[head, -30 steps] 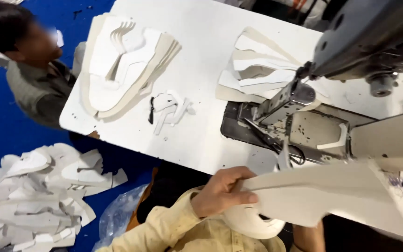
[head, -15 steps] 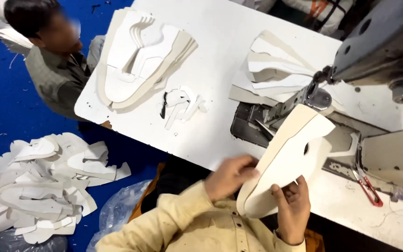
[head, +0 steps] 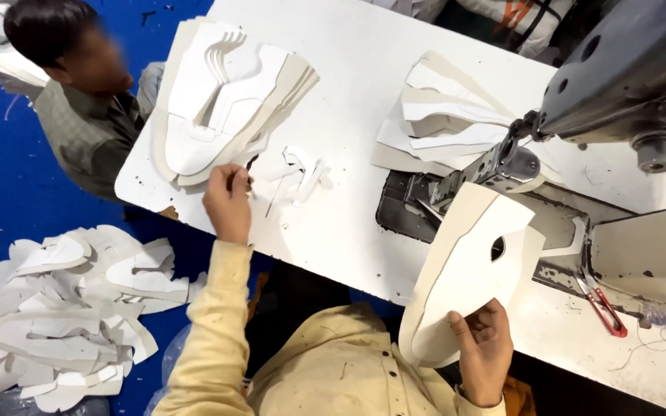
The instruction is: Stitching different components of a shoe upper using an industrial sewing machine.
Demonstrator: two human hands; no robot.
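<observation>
Moved: left hand [head: 228,202] has left the white shoe upper [head: 464,281] and is reaching out to the small white cut pieces [head: 296,174], fingers pinching.
Right hand [head: 484,348]: gripping the upper's lower edge, holding it upright.
Sewing machine [head: 626,77]: sitting just beyond the upper.

Cut-piece stack [head: 225,100] on table [head: 348,92] left; sewing machine [head: 618,85] right; small pieces [head: 298,173] between.

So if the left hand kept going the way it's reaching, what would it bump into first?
Probably the small white cut pieces lying right by the left hand's fingertips, and past them the big stack of white pieces. Depth is hard to judge.
</observation>
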